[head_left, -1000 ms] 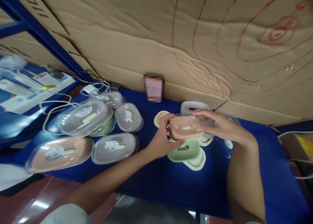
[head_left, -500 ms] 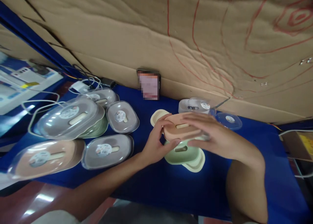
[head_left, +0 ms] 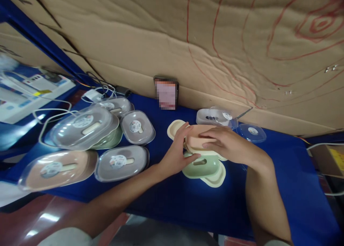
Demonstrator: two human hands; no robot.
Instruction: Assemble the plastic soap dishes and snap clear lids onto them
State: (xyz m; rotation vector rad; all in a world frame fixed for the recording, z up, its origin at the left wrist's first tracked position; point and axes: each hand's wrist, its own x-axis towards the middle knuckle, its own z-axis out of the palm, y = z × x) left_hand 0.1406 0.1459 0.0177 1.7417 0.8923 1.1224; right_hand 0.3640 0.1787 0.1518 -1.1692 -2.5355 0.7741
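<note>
A peach plastic box (head_left: 199,142) with a cream rim sits above the pale green box (head_left: 204,168), which has an oval slot in its top. My left hand (head_left: 176,151) is closed around the left end of the peach box, thumb low and fingers at the far side. Over the top of the peach box, my right hand (head_left: 228,142) has its bent fingers and thumb against the surface, covering the slot. Cream pieces (head_left: 217,179) stick out beneath the green box, and another cream piece (head_left: 172,129) shows behind my left fingers.
Lidded boxes with labels, including a peach one (head_left: 60,169) and a grey one (head_left: 122,162), stand at left. A grey box (head_left: 204,116) and a clear lid (head_left: 252,132) lie at the back right. A phone-like device (head_left: 166,93) leans against the cardboard wall (head_left: 134,52).
My right hand has moved left onto the top of the peach box, its fingers now over the slot. My left hand keeps its hold. The view has shifted slightly.
</note>
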